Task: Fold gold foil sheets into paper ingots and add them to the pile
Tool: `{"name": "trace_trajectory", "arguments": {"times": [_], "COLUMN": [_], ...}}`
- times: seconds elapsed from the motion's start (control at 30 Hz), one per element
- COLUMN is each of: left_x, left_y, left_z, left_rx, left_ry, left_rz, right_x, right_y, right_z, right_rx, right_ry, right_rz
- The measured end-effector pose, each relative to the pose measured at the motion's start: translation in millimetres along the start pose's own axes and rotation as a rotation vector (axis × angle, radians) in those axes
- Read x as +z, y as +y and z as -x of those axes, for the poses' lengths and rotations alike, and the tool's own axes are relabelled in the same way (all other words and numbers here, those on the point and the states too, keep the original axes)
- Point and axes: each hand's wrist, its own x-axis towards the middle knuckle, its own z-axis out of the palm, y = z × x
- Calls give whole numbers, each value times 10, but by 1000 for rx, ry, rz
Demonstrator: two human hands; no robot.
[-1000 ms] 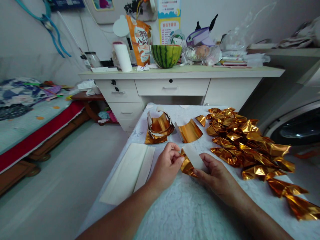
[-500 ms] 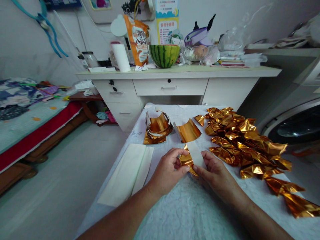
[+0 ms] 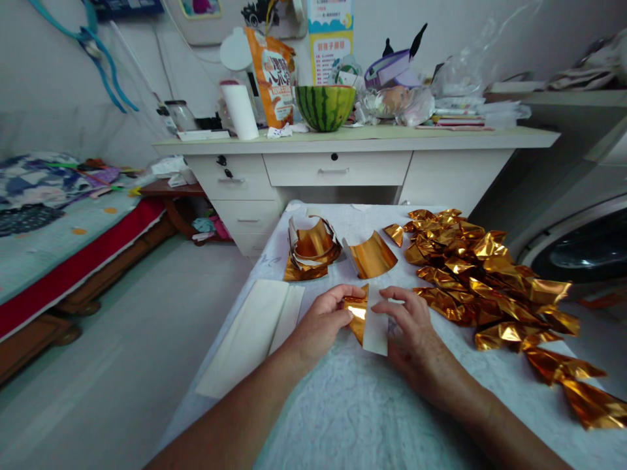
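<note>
Gold foil piece (image 3: 357, 316), white strip (image 3: 375, 326) along its right side, held over the near-middle of the surface (image 3: 318, 418). Strip's long axis runs nearly straight away from the person, one short end toward the body, the other toward the desk. Foil part tapers to a point at its near end, broader side toward the left hand (image 3: 318, 329).

Left hand closed in a pinch on the foil's left edge, thumb nearer the body. Right hand (image 3: 416, 336) at the strip, index and middle fingers bent over its right side; thumb hidden, so cannot tell whether it grips.

Surface: pale, textured cloth cover. Beyond the hands, a curved gold sheet (image 3: 373, 256); to its left, a nest of curled gold sheets (image 3: 313, 245). White paper sheets (image 3: 252, 326) lie left of the left hand. Heap of folded gold foil pieces (image 3: 480, 274) spreads along the right side.

Room: white desk (image 3: 337, 168) with drawers behind, bearing a cut watermelon (image 3: 325, 108), an orange pouch (image 3: 275, 81) and a white roll (image 3: 240, 111). Bed (image 3: 63, 245) at left, pale floor (image 3: 147, 339) beside it, front-loading washing machine (image 3: 582, 235) at right
</note>
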Motion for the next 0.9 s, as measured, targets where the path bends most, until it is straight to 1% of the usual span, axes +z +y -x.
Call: {"name": "trace_trajectory", "arguments": {"times": [0.1,0.2,0.4,0.5,0.63,0.77,0.83,0.9], "left_x": [-11,-26,-37,-49,-76,-90,-93,-96], "left_y": [-9,-27,-51,-75,-109,-95,-75,-55], "left_z": [-10,-19,-2,3,-9,-7,4,17], "left_rx": [1,45,280,339,351,348,335,308], "left_ry": [-24,-62,-69,-83,-125,-109,-99,-122], "left_rz": [-92,-259,-678,-827,-958,-1058,-1080,-1100], "right_x": [14,-2,3,33,50,28,20,21], "right_y": [3,-15,-33,-13,-7,-43,-66,-85], "right_z": [-6,-17,-32,-24,-14,-28,-42,-53], "right_rx": [-51,-98,-92,-91,-68,-17,8,37], "right_ry": [-53,-113,-264,-320,-343,-375,-370,-354], "right_rz": [33,24,-44,-74,-89,-119,-148,-171]}}
